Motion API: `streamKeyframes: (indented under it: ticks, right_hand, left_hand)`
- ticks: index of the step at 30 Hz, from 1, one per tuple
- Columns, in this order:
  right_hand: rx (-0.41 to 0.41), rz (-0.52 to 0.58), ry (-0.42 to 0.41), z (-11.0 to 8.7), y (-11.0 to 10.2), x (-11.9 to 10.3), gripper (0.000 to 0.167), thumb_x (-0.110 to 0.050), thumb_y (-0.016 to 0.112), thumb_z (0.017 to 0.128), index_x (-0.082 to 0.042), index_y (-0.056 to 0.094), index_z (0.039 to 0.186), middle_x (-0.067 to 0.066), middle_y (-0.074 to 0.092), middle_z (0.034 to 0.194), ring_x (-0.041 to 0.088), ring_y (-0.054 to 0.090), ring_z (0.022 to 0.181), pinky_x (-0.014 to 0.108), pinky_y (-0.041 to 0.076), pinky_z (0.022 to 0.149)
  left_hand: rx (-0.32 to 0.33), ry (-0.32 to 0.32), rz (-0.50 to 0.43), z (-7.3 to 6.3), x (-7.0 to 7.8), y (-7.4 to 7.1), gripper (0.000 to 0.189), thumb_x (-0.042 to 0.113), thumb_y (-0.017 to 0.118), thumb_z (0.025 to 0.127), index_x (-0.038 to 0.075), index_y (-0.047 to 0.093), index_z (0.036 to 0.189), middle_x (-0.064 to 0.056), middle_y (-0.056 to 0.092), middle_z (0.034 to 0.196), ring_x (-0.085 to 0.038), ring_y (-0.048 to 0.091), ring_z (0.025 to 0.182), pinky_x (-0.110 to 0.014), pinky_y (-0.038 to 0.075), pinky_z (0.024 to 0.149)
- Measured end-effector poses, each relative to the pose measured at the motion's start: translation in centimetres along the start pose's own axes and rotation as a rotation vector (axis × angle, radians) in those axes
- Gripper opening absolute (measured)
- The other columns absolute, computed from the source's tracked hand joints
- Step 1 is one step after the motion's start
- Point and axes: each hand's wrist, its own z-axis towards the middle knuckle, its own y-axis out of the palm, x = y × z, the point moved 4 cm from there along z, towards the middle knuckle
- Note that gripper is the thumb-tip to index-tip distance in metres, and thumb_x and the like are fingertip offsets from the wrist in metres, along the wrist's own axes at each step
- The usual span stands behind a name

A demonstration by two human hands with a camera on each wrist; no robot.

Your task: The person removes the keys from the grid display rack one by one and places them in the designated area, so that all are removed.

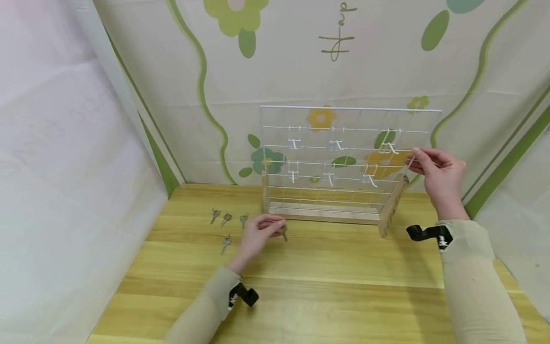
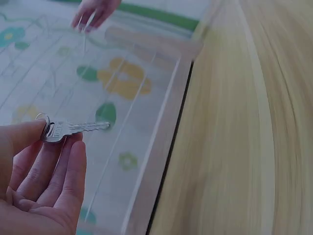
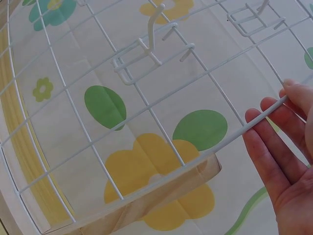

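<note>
Between thumb and fingers my left hand [image 1: 259,234] pinches a silver key [image 2: 61,129] by its head, near the small ring; the blade points away from the palm in the left wrist view. This key hangs just in front of the rack's wooden base [image 1: 322,215]. At the right side, my right hand [image 1: 442,174] grips the outer wire of the white grid rack [image 1: 350,109], thumb on one face and fingers behind, as the right wrist view shows. Several white hooks [image 3: 151,36] hang on the grid in two rows, with no keys on them.
Several more silver keys [image 1: 226,242] lie on the wooden table [image 1: 326,286], left of the rack. A flowered cloth [image 1: 365,57] hangs behind the rack, and a white cloth wall [image 1: 64,167] stands at the left.
</note>
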Motion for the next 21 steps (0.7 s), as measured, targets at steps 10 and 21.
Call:
streamKeyframes:
  ticks: [10, 21]
  right_hand:
    - [-0.001, -0.02, 0.009, 0.0, -0.1, -0.1, 0.037, -0.009, 0.078, 0.09, 0.017, 0.068, 0.113, 0.014, 0.076, 0.094, 0.019, 0.075, 0.081, 0.029, 0.058, 0.074]
    - [0.016, 0.021, 0.029, -0.1, 0.0, 0.1, 0.036, -0.008, 0.079, 0.089, 0.016, 0.068, 0.114, 0.013, 0.076, 0.096, 0.019, 0.075, 0.082, 0.031, 0.057, 0.075]
  left_hand:
    - [0.186, -0.085, 0.222, -0.7, -1.4, -12.5, 0.028, 0.012, 0.072, 0.098, -0.005, 0.071, 0.12, -0.019, 0.073, 0.111, -0.016, 0.071, 0.085, -0.038, 0.061, 0.078]
    - [0.185, -0.221, 0.57, -0.7, -3.9, -19.2, 0.023, 0.012, 0.072, 0.097, -0.003, 0.075, 0.114, -0.017, 0.073, 0.111, -0.021, 0.07, 0.092, -0.027, 0.058, 0.074]
